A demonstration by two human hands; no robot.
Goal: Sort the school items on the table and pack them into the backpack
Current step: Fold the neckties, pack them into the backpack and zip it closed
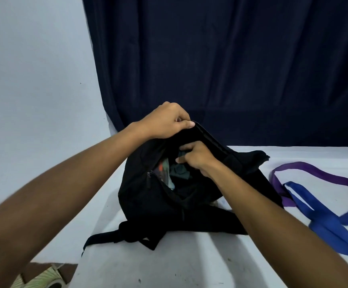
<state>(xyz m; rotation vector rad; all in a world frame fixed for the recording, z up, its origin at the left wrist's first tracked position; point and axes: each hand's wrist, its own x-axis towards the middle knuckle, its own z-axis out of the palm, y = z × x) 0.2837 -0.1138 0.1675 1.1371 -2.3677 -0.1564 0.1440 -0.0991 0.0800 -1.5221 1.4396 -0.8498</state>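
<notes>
A black backpack stands on the white table, its main compartment open toward me. My left hand pinches the top edge of the opening and lifts it. My right hand reaches into the opening, fingers curled round a dark grey-green item inside. Beside that item, a book or folder with an orange mark shows along the left side of the compartment. The rest of the contents is hidden in shadow.
A purple strap and a blue strap lie on the table to the right of the backpack. A dark blue curtain hangs behind. The table's left edge runs close to the bag, and a backpack strap lies near it.
</notes>
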